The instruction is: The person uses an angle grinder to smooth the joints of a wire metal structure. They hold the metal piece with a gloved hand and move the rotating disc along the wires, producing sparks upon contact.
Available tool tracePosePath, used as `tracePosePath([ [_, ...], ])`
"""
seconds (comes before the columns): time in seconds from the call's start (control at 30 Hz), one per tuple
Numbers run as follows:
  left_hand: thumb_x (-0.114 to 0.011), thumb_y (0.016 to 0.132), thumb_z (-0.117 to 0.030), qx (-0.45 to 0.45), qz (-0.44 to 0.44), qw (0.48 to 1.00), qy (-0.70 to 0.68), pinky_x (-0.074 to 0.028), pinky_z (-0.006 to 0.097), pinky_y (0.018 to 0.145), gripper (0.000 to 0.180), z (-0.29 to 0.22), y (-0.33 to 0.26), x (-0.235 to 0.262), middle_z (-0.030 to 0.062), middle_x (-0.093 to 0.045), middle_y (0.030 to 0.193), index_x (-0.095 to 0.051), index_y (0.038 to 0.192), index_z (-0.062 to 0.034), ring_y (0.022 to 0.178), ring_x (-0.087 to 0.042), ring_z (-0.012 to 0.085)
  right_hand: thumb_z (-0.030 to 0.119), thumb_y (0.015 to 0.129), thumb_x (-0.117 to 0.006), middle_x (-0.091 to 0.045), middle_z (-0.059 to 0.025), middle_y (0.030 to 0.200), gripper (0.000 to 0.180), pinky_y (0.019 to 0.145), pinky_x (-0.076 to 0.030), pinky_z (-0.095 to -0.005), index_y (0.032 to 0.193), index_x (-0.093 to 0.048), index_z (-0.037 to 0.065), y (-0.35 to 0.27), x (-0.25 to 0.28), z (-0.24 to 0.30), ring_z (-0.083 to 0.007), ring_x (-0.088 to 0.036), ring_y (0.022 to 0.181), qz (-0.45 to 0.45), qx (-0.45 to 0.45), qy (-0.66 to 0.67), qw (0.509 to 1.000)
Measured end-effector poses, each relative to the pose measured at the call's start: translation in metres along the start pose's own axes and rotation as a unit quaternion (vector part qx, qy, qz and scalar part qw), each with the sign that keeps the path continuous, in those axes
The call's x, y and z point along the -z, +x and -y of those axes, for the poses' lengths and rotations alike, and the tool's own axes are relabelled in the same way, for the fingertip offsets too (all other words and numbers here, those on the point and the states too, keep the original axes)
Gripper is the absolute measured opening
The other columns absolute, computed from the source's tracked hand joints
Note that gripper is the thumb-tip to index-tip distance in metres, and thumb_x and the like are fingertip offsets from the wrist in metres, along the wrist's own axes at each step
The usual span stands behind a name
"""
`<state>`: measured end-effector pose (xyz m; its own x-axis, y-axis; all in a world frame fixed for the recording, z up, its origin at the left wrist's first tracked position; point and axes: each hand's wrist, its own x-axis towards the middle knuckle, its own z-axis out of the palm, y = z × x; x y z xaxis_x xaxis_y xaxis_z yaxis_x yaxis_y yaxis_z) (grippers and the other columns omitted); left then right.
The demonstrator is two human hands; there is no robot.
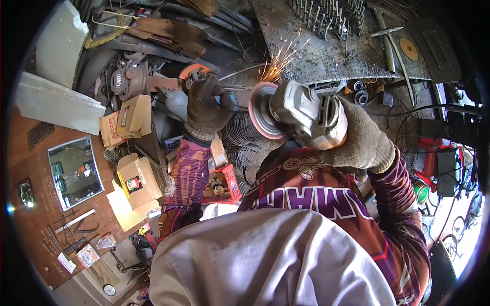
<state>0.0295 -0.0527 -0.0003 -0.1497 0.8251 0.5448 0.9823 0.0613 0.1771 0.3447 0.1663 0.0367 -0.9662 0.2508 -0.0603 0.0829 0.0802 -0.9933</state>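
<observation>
My right hand (365,137), in a grey-brown work glove, is wrapped round the body of an angle grinder (306,112). Its round disc (265,109) faces left, and orange sparks (280,64) spray up and away from the disc's far side. To the left, my gloved left hand (206,109) is closed, its fingers curled. A thin dark rod (239,110) seems to run from its fingers toward the disc; the point of contact is hard to make out. Coils of wire (245,130) lie below, between the hands.
A bench vise (130,79) stands left of my left hand. On the grimy metal benchtop (286,30) are several upright bolts (326,18) and a hammer (388,33). Cardboard boxes (138,181), a red crate (232,183) and a mirror (76,171) are at left; cables (434,108) trail at right.
</observation>
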Motion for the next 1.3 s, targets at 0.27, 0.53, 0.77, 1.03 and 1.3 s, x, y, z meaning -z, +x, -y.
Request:
tracePosePath([
  [0.27, -0.067, 0.077, -0.005, -0.015, -0.011, 1.000, 0.011, -0.046, 0.049, 0.074, 0.021, -0.001, 0.017, 0.011, 0.0103, -0.055, 0.082, -0.057, 0.095, -0.0050, 0.078, -0.057, 0.0351, 0.029, 0.061, -0.099, -0.071, -0.0157, 0.127, 0.092, 0.105, -0.051, -0.0401, 0.139, -0.058, 0.001, -0.002, 0.000, 0.000, -0.0273, -0.069, 0.117, 0.007, -0.016, 0.010, 1.000],
  [0.53, -0.067, 0.078, -0.006, -0.034, -0.022, 0.999, -0.010, -0.047, 0.049, 0.075, 0.023, 0.001, 0.021, 0.008, 0.0097, -0.054, 0.081, -0.061, 0.099, -0.0031, 0.078, -0.056, 0.0348, 0.027, 0.060, -0.098, -0.069, -0.0156, 0.132, 0.095, 0.107, -0.050, -0.0406, 0.141, -0.057, 0.001, 0.001, 0.005, -0.008, -0.0254, -0.067, 0.119, 0.019, 0.007, 0.052, 0.998],
  [0.77, -0.068, 0.076, -0.005, -0.035, 0.004, 0.999, -0.023, -0.049, 0.048, 0.080, 0.031, 0.002, 0.025, 0.011, 0.0110, -0.059, 0.086, -0.065, 0.107, -0.0021, 0.083, -0.059, 0.0345, 0.024, 0.059, -0.096, -0.070, -0.0142, 0.129, 0.093, 0.106, -0.050, -0.0400, 0.140, -0.057, 0.000, 0.006, 0.009, 0.001, -0.0242, -0.066, 0.118, 0.044, -0.015, 0.094, 0.994],
  [1.03, -0.071, 0.076, -0.006, -0.074, -0.006, 0.997, 0.011, -0.054, 0.047, 0.087, 0.054, 0.016, 0.021, 0.013, 0.0159, -0.067, 0.105, -0.064, 0.130, -0.0037, 0.094, -0.065, 0.0364, 0.023, 0.060, -0.094, -0.070, -0.0133, 0.131, 0.091, 0.107, -0.049, -0.0383, 0.139, -0.057, -0.001, -0.006, 0.015, 0.007, -0.0198, -0.064, 0.118, 0.048, -0.085, 0.134, 0.986],
  [1.3, -0.079, 0.075, -0.011, -0.062, 0.076, 0.988, 0.119, -0.056, 0.050, 0.072, 0.067, -0.003, 0.042, 0.065, 0.0143, -0.065, 0.100, -0.058, 0.139, -0.0104, 0.088, -0.066, 0.0369, 0.007, 0.060, -0.086, -0.070, -0.0072, 0.122, 0.085, 0.099, -0.054, -0.0346, 0.139, -0.055, 0.000, -0.026, 0.028, -0.019, -0.0149, -0.066, 0.108, -0.020, -0.121, 0.223, 0.967],
])
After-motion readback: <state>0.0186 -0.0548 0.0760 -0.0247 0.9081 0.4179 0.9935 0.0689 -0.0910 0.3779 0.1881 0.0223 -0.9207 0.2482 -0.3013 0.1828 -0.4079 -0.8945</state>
